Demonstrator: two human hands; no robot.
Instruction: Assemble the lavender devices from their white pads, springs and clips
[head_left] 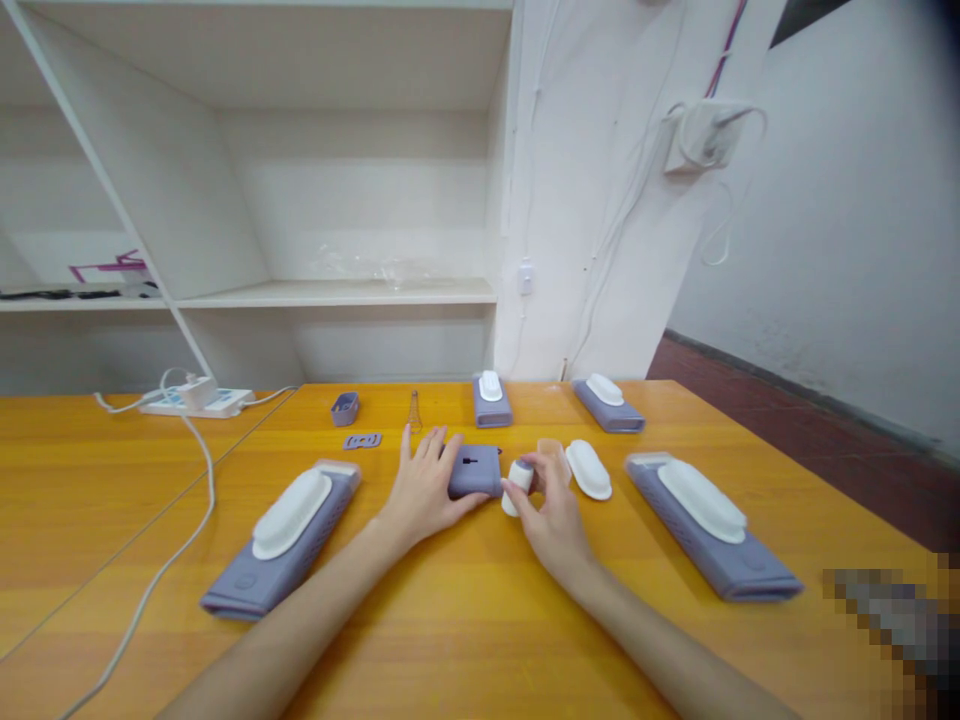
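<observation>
My left hand [427, 490] lies around the left side of a flat purple-grey plastic case [480, 470], with its thumb along the near edge and its fingers toward the far side. A small black slot shows on top of the case. Just to the right, my right hand [553, 520] pinches a small white cylindrical piece [519, 474] with a purple-grey cap and a wider white base. Beyond the right fingers lies a clear plastic cover [553, 455], partly hidden. Beside it rests a white oval cover [589, 470].
Purple-grey devices with white oval tops stand at near left [289, 540], near right [712, 525] and the back [492, 405]. A small purple-grey cup [345, 408], a flat plate [362, 441] and a wire coil [415, 412] lie back left. A power strip [196, 402] trails a cable.
</observation>
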